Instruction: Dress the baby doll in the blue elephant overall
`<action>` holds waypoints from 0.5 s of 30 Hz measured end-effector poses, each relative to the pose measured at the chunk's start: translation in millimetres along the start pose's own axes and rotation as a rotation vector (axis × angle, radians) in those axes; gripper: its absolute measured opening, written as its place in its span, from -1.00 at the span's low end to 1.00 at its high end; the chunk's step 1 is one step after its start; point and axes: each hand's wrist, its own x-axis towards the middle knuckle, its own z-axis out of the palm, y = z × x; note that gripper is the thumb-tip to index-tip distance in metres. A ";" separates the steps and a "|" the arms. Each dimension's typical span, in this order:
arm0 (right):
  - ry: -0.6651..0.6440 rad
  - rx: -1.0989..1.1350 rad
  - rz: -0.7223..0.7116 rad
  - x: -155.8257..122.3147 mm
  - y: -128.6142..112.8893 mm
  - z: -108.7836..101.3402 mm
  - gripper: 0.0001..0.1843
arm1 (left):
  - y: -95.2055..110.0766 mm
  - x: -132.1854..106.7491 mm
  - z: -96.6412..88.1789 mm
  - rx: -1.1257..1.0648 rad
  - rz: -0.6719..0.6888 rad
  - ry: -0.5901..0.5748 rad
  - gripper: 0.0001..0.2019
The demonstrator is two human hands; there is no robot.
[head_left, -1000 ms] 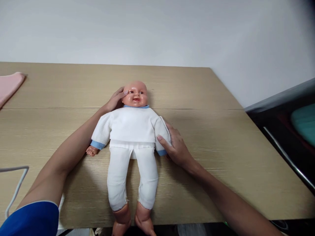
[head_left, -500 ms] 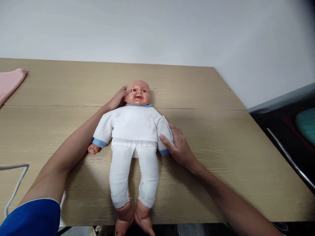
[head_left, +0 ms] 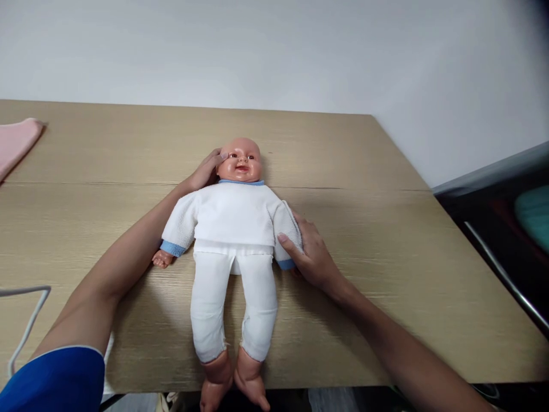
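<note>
A baby doll (head_left: 234, 229) lies face up on the wooden table (head_left: 364, 171), head towards the wall, feet hanging over the near edge. It wears a white top with blue cuffs and white trousers. My left hand (head_left: 206, 170) cups the side of the doll's head (head_left: 240, 160), fingers curled against the temple. My right hand (head_left: 311, 252) is wrapped round the doll's sleeved arm (head_left: 285, 234) near its blue cuff, thumb on top.
A pink cloth (head_left: 17, 143) lies at the table's far left. A white wire hanger (head_left: 26, 326) pokes in at the left edge. To the right stands a dark unit (head_left: 493, 217) with a metal rail and something teal inside.
The view has shifted slightly since a second ago. Both hands keep their hold on the doll's head and arm; the doll has barely moved.
</note>
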 end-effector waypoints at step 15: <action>0.080 0.371 0.132 19.5 30.6 -1.4 -0.13 | 58.8 -28.8 -12.9 0.383 0.205 0.342 -0.34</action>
